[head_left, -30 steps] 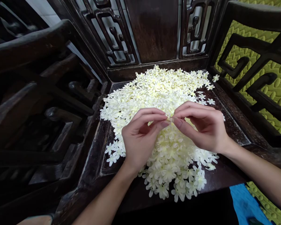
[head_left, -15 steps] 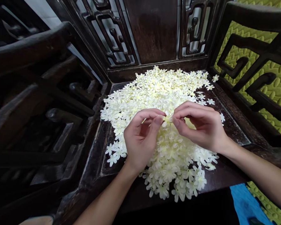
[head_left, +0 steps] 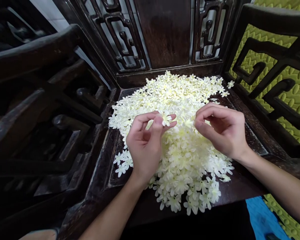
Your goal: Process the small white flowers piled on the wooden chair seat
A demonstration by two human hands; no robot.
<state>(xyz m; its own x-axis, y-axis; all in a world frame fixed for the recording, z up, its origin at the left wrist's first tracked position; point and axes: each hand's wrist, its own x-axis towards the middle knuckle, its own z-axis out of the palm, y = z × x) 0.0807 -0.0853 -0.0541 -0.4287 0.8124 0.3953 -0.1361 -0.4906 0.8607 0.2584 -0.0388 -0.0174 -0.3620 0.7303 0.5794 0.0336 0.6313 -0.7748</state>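
The left hand (head_left: 146, 143) pinched a small white flower (head_left: 166, 118) between thumb and fingers, its petals toward the viewer and two fingertips showing beyond it. The right hand (head_left: 222, 128), a little apart from it, held thumb and forefinger tip to tip with the other fingers curled; whether anything sat between those tips could not be told. Both forearms slanted inward, the hands above a heap of pale flowers (head_left: 180, 90) on the dark wooden seat (head_left: 242, 186).

Flowers (head_left: 175, 98) white (yellowish inside); woodwork (head_left: 165, 33) dark brown; padding (head_left: 262, 32) yellow-green, leaf-patterned; sheet (head_left: 261, 216) blue.
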